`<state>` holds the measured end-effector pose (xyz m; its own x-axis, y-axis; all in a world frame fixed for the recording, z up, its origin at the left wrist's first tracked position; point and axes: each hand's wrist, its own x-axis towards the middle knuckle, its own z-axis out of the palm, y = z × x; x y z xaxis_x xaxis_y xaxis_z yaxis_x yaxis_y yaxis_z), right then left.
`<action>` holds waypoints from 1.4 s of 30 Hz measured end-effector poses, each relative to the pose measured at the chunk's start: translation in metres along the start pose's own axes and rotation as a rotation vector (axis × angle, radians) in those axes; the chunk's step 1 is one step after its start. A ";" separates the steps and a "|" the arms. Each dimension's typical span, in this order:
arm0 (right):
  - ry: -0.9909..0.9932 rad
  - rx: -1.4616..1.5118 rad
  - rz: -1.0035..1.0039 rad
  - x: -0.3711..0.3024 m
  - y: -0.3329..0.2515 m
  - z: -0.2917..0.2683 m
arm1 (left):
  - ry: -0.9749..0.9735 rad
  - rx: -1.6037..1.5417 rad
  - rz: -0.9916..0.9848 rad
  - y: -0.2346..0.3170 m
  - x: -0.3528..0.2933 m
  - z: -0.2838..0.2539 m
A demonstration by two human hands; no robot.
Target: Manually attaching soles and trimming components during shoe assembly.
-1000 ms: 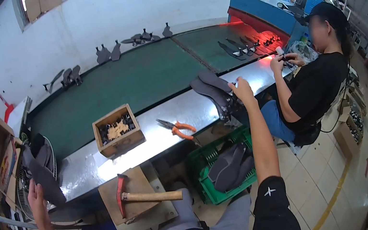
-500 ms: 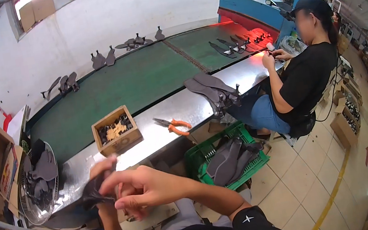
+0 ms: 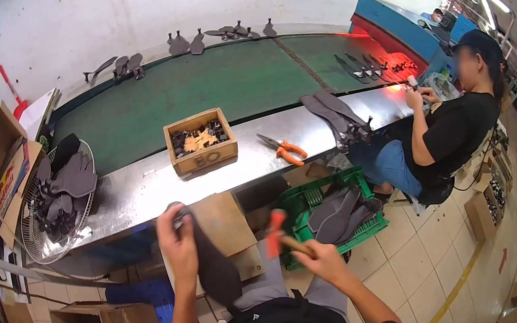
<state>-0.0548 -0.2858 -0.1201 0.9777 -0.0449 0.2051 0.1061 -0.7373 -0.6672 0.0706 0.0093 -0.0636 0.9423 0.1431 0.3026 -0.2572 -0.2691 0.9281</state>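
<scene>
Head view: looks like hammering prep. Left hand (image 3: 178, 247) has its fingers clamped on the dark sole-shaped piece (image 3: 217, 271) by the wooden board's (image 3: 229, 221) left side, long axis near-to-far, broad end pointing nearward past the board. Right hand (image 3: 323, 261) grips the hammer (image 3: 297, 245), right of the board. Next probably calls for bracing the piece there.

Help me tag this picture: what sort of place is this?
Likely a factory workshop: a long green belt, many similar dark pieces along it, and a hammer in the right hand.
</scene>
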 end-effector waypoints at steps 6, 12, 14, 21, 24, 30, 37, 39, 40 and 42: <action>0.398 0.363 0.354 -0.107 0.040 -0.031 | -0.106 0.389 0.236 -0.039 0.036 0.026; 0.564 0.868 0.816 -0.124 0.022 -0.040 | -0.442 0.544 0.488 -0.058 0.197 0.100; 0.555 0.838 0.793 -0.111 0.023 -0.037 | -0.663 0.716 0.573 -0.080 0.244 0.099; 0.622 0.530 0.464 -0.086 0.042 -0.017 | -0.739 0.630 0.575 -0.094 0.288 0.125; 0.473 0.696 0.434 -0.059 0.034 -0.033 | -0.361 0.417 0.363 -0.060 0.256 0.100; 0.350 0.850 0.274 0.019 -0.029 -0.079 | -0.529 -0.278 0.068 0.103 0.093 0.095; 0.144 1.067 -0.020 0.074 -0.134 -0.073 | -0.529 -0.768 -0.277 0.139 -0.006 0.016; 0.100 1.074 -0.017 0.075 -0.148 -0.066 | -0.510 -0.800 -0.235 0.129 -0.013 0.006; 0.059 1.097 -0.020 0.075 -0.156 -0.064 | -0.521 -0.794 -0.225 0.125 -0.014 0.003; 0.008 1.110 -0.045 0.074 -0.163 -0.055 | -0.502 -0.745 -0.205 0.123 -0.016 -0.005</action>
<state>-0.0093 -0.2062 0.0429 0.9681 -0.0409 0.2471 0.2487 0.2742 -0.9289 0.0228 -0.0211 0.0465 0.9225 -0.3563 0.1485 0.0178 0.4235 0.9057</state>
